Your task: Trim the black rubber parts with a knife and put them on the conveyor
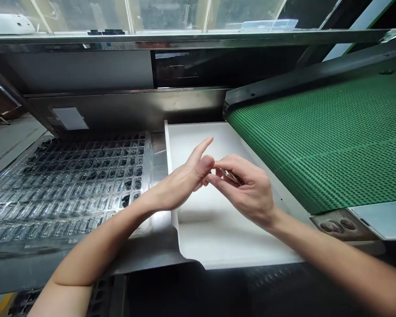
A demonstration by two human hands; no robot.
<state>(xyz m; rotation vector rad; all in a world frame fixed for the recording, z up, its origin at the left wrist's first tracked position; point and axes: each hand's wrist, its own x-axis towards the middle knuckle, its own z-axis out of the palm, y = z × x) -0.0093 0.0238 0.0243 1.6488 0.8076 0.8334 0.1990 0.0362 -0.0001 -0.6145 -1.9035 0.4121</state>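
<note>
Both my hands meet above a white tray (198, 229) in the middle of the view. My right hand (247, 187) is closed in a pinch on a small metallic part (229, 175). My left hand (188, 176) touches the same spot with its thumb, its index finger stretched out toward the tray's far end and its other fingers curled. To the left lies a clear plastic blister tray (69, 185) whose pockets hold several small dark parts.
A green perforated conveyor belt (323, 132) slopes down on the right, next to the white tray. A metal machine housing (119, 105) stands behind the trays. A panel with two round buttons (338, 225) sits at the belt's near end.
</note>
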